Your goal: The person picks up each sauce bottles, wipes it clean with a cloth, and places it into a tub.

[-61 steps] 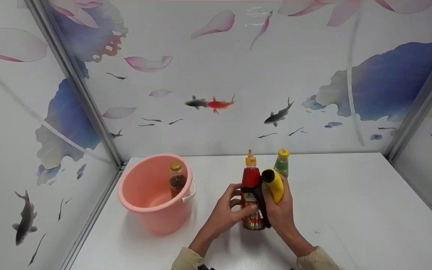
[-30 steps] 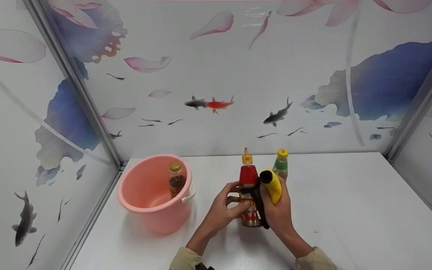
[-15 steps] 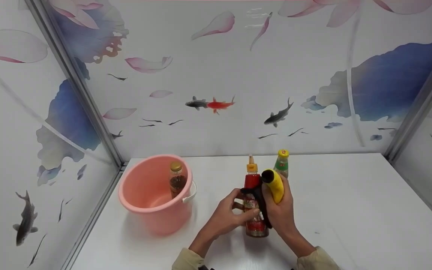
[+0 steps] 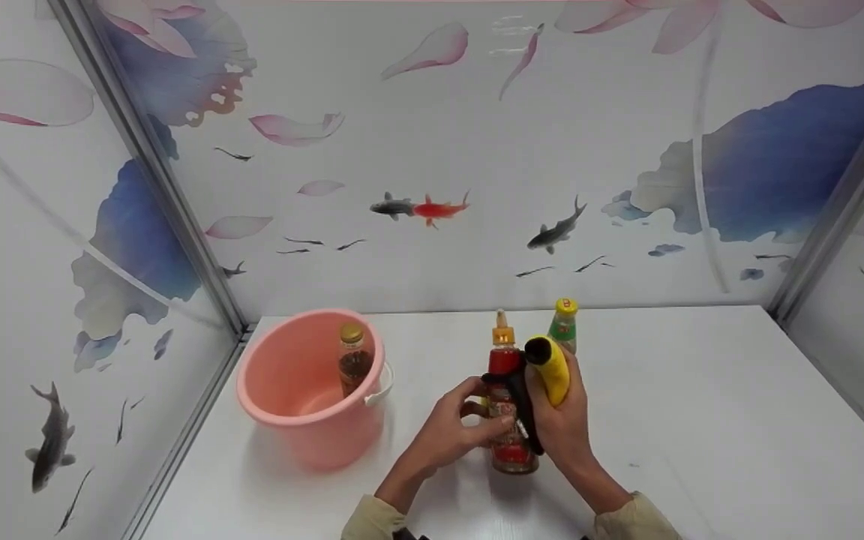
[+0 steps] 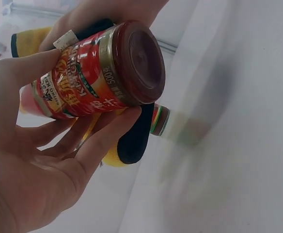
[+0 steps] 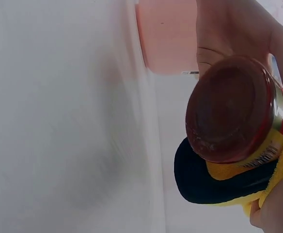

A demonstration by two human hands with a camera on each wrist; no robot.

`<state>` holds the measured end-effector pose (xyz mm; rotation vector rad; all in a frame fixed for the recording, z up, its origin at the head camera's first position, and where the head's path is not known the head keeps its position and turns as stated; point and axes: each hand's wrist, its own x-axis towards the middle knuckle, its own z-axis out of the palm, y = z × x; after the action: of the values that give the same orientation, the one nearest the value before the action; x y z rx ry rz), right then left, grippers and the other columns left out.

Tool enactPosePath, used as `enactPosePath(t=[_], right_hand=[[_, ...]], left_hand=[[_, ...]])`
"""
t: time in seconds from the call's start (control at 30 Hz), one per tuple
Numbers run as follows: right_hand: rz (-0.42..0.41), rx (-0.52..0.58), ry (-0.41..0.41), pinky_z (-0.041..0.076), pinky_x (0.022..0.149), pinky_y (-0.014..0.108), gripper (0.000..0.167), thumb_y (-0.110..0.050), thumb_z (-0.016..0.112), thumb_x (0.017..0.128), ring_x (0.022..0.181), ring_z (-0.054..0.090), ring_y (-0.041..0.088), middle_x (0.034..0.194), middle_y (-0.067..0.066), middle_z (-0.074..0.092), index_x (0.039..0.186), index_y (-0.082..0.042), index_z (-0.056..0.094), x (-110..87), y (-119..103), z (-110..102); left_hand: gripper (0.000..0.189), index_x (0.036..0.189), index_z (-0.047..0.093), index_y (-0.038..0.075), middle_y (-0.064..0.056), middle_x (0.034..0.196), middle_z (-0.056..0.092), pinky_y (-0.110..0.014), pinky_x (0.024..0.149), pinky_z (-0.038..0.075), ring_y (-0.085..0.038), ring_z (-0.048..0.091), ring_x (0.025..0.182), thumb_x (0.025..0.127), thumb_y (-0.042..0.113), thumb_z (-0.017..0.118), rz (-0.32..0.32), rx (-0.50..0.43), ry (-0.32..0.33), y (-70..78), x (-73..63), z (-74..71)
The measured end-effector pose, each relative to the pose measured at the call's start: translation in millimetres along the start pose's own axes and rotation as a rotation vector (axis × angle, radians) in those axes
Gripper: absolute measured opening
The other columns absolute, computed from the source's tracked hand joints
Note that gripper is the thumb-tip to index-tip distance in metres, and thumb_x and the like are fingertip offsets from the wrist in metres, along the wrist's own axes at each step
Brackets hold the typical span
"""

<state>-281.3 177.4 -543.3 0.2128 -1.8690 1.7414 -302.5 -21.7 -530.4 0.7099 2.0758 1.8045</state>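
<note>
A ketchup bottle [image 4: 512,453] with a red label and a yellow nozzle cap is held above the table, nozzle toward the back. My left hand [image 4: 456,433] grips it from the left, thumb across the label; the left wrist view shows the fingers behind the bottle [image 5: 86,73]. My right hand [image 4: 565,429] grips a yellow cloth [image 4: 554,381] with black edging against the bottle's right side. In the right wrist view, the bottle's round dark base [image 6: 231,114] faces the camera and the cloth's black edge [image 6: 195,177] passes beneath it.
A pink bucket [image 4: 308,421] with a white handle stands on the left of the white table [image 4: 717,427]. Inside it is a dark-filled bottle [image 4: 355,366] with a gold cap. Behind my right hand stands a green-labelled bottle [image 4: 564,330] with a yellow cap. Printed panels enclose the table.
Compared with one second ago, the ketchup bottle sits lower in the head view, its base nearer to me. My left hand shifted slightly down and right with it; the right hand barely moved.
</note>
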Motion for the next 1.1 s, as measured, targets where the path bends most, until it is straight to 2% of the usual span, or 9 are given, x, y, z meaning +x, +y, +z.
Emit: enactPosePath(t=[0.2,0.37,0.57,0.7,0.97,1.1], right_hand=[[0.000,0.012,-0.016,0.055,0.105,0.023,0.049,-0.012,0.068,0.108,0.117,0.063,0.021,0.131,0.002,0.063,0.153,-0.015,0.049,-2.4,0.7,2.8],[0.014,0.010,-0.018,0.055,0.104,0.023,0.047,-0.013,0.068,0.108,0.117,0.063,0.021,0.129,0.002,0.063,0.151,-0.014,0.050,-4.4,1.7,4.2],[0.014,0.006,-0.013,0.055,0.104,0.022,0.047,-0.013,0.068,0.108,0.117,0.063,0.021,0.129,0.001,0.062,0.151,-0.014,0.050,-4.7,0.7,4.4],[0.010,0.011,-0.016,0.055,0.104,0.022,0.048,-0.013,0.068,0.108,0.117,0.063,0.021,0.130,0.001,0.062,0.152,-0.013,0.050,-4.3,-0.1,3.6],[0.011,0.006,0.013,0.056,0.101,0.022,0.047,-0.012,0.067,0.108,0.113,0.063,0.021,0.129,0.002,0.062,0.152,-0.014,0.050,-0.6,-0.4,0.0],[0.003,0.008,0.014,0.056,0.101,0.023,0.047,-0.012,0.067,0.108,0.113,0.063,0.021,0.128,0.002,0.062,0.152,-0.014,0.050,0.6,-0.5,-0.8]], left_hand=[[0.064,0.155,0.051,0.024,-0.006,0.143,0.063,-0.042,0.085,0.068,-0.024,0.069,0.120,0.099,0.037,0.080,0.056,-0.077,0.080,3.4,0.0,0.7],[0.065,0.155,0.046,0.021,-0.009,0.145,0.063,-0.045,0.087,0.068,-0.026,0.070,0.123,0.100,0.034,0.079,0.060,-0.125,0.106,3.6,-0.7,-0.4],[0.063,0.154,0.047,0.026,-0.008,0.147,0.059,-0.043,0.086,0.068,-0.025,0.071,0.122,0.101,0.040,0.077,0.020,-0.088,0.080,2.3,1.0,1.5],[0.060,0.151,0.052,0.027,-0.008,0.142,0.060,-0.042,0.083,0.068,-0.025,0.072,0.117,0.099,0.043,0.078,-0.009,-0.059,0.061,2.0,1.4,2.4],[0.054,0.152,0.055,0.028,-0.006,0.141,0.059,-0.044,0.083,0.069,-0.025,0.070,0.123,0.102,0.039,0.072,-0.063,-0.061,-0.099,2.8,-1.0,-1.0],[0.053,0.151,0.058,0.031,-0.004,0.140,0.061,-0.042,0.084,0.068,-0.024,0.070,0.120,0.102,0.041,0.074,-0.060,-0.055,-0.106,1.2,-0.4,-0.5]])
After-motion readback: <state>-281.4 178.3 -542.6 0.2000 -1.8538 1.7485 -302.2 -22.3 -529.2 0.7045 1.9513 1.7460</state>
